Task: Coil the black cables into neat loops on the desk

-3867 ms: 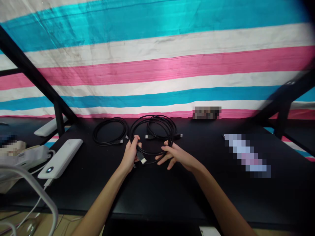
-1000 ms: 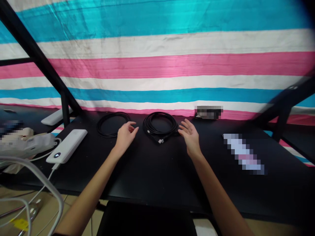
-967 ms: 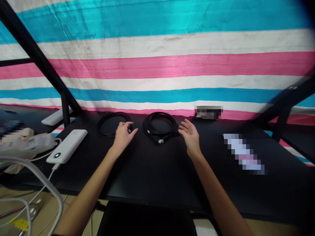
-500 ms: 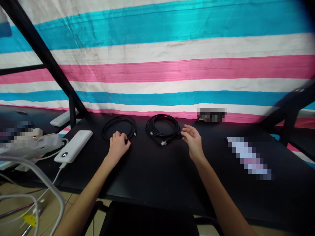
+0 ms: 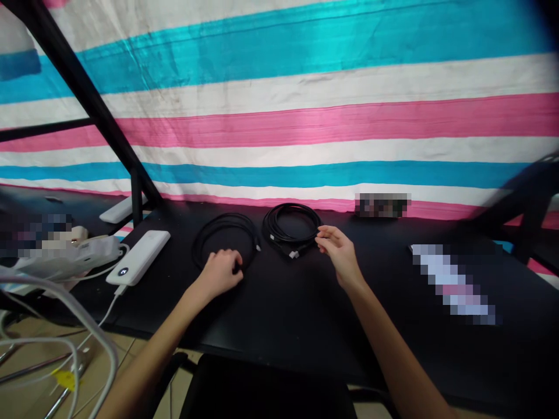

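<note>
Two coils of black cable lie side by side on the black table [image 5: 279, 314]. My left hand [image 5: 220, 272] is on the near edge of the left coiled cable [image 5: 229, 216], its fingers curled round the strand. A light plug end [image 5: 258, 248] sticks out on that coil's right side. At the right edge of the other coiled cable [image 5: 267, 224], my right hand [image 5: 338, 250] has thumb and fingers pinched together on the cable, though the exact grip is partly hidden. Pale connectors [image 5: 293, 254] lie at this coil's front.
A white power bank [image 5: 140, 259] with a white cable plugged in lies on the left, near a white power strip [image 5: 82, 256]. A blurred-out phone-like object [image 5: 452, 285] lies right; a pixelated item [image 5: 383, 205] sits at the back. A striped sheet [image 5: 305, 128] hangs behind.
My left hand has shifted right and toward me, the left coil sliding with it. My right hand has moved slightly left, onto the right coil's edge. The view has turned slightly.
</note>
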Available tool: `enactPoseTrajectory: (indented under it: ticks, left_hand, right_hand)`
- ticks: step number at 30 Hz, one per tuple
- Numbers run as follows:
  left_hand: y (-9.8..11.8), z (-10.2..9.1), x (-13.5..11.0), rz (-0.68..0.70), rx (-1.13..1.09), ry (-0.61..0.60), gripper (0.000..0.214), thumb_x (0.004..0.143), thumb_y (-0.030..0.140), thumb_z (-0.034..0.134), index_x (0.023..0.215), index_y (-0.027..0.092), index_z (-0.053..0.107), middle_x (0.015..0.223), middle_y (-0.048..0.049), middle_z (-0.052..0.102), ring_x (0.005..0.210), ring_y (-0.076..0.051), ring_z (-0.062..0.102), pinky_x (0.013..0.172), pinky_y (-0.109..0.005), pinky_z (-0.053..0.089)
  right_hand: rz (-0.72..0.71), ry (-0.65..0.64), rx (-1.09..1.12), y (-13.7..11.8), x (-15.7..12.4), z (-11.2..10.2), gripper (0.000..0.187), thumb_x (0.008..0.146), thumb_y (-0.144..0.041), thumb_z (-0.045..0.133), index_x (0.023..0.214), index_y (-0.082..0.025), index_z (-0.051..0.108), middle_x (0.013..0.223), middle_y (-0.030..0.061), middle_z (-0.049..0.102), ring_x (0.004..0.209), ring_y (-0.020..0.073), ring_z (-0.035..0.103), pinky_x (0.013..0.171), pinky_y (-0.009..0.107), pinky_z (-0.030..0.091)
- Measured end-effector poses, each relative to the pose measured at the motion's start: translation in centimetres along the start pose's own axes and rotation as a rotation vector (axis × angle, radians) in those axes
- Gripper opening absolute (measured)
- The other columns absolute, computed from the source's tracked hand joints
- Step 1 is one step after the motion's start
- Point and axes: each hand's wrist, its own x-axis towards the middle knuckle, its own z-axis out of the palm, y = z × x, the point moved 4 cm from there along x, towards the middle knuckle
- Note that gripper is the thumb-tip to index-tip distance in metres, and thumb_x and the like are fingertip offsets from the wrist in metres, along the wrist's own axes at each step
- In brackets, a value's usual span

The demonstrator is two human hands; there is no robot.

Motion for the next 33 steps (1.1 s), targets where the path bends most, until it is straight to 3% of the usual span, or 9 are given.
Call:
enactPoseTrajectory:
  ticks: [2,4,8,10,13,19,25,29,33]
  left_hand:
    - [0.7,-0.1,-1.3,0.135,-0.056,-0.120,0.012,0.074,0.030,0.061,0.084,0.025,0.066,0.081,-0.0001,0.064,0.082,-0.020,0.060,0.079,-0.031,0.040]
    - [0.2,-0.4,-1.9,0.146,-0.071,-0.111,0.019,0.077,0.040,0.061,0.088,0.026,0.066,0.088,-0.0011,0.064,0.086,-0.021,0.059,0.082,-0.033,0.039]
    - [-3.8,-1.3,-1.2,-0.276,0.093,0.237,0.047,0.080,0.050,0.054,0.112,0.017,0.057,0.106,-0.0140,0.061,0.104,-0.033,0.054,0.086,-0.044,0.038]
    - [-5.2,-0.9,-0.8,-0.388,0.138,0.267,0.048,0.082,0.046,0.051,0.112,0.010,0.056,0.107,-0.0198,0.060,0.105,-0.037,0.053,0.086,-0.046,0.039]
    - [-5.5,-0.3,-0.6,-0.368,0.106,0.217,0.031,0.084,0.035,0.047,0.097,0.011,0.060,0.098,-0.0188,0.062,0.098,-0.035,0.057,0.081,-0.043,0.042]
    - [-2.6,-0.5,-1.4,-0.215,-0.097,0.187,0.013,0.083,0.029,0.046,0.079,0.021,0.055,0.083,-0.0050,0.063,0.075,-0.021,0.061,0.060,-0.027,0.041]
    - [1.3,-1.5,-2.0,-0.014,-0.509,0.252,0.019,0.091,0.035,0.039,0.082,0.021,0.050,0.065,0.0014,0.053,0.062,-0.014,0.055,0.059,-0.023,0.044]
    - [3.1,-2.1,-2.3,0.021,-1.042,0.176,0.018,0.087,0.037,0.050,0.078,0.021,0.047,0.054,0.0065,0.044,0.042,-0.008,0.040,0.041,-0.019,0.031]
    - [3.9,-1.9,-2.6,-0.007,-1.318,0.079,0.017,0.083,0.034,0.060,0.083,0.020,0.051,0.058,0.0073,0.042,0.042,-0.004,0.030,0.041,-0.018,0.021]
  right_hand:
    - [0.009,-0.068,-0.025,-0.1,-0.3,0.5,0.023,0.060,-0.027,0.070,0.080,-0.020,0.063,0.072,-0.0007,0.058,0.058,0.0114,0.050,0.052,0.026,0.039]
    - [0.021,-0.136,-0.051,-0.3,-0.6,1.0,0.021,0.061,-0.028,0.070,0.079,-0.020,0.063,0.071,-0.0005,0.058,0.057,0.0113,0.049,0.052,0.026,0.040]
    - [0.033,-0.197,-0.063,-0.6,-1.0,1.5,0.019,0.063,-0.029,0.069,0.079,-0.020,0.063,0.068,-0.0005,0.058,0.056,0.0116,0.051,0.051,0.025,0.041]
    - [0.033,-0.195,-0.064,-0.7,-1.0,1.6,0.018,0.063,-0.028,0.069,0.078,-0.020,0.064,0.069,-0.0007,0.058,0.057,0.0114,0.052,0.052,0.025,0.042]
    - [0.035,-0.203,-0.074,-0.5,-1.0,1.6,0.017,0.063,-0.028,0.069,0.077,-0.019,0.065,0.070,-0.0010,0.059,0.056,0.0107,0.053,0.053,0.025,0.043]
    - [0.063,-0.379,-0.170,0.3,-1.7,2.4,0.025,0.068,-0.030,0.071,0.091,-0.021,0.068,0.089,0.0058,0.067,0.084,0.0211,0.065,0.052,0.025,0.050]
    - [0.071,-0.438,-0.086,-0.5,-2.4,2.8,0.036,0.074,-0.033,0.071,0.108,-0.026,0.066,0.115,0.0069,0.067,0.109,0.0226,0.061,0.076,0.031,0.055]
    - [0.223,-0.628,0.067,-1.1,-3.4,3.5,0.040,0.083,-0.047,0.059,0.114,-0.022,0.063,0.095,0.0088,0.072,0.080,0.0194,0.069,0.052,0.025,0.054]
    - [0.260,-0.598,0.115,-1.5,-3.4,3.3,0.035,0.081,-0.048,0.063,0.099,-0.019,0.066,0.067,0.0012,0.067,0.044,0.0098,0.057,0.031,0.016,0.036]
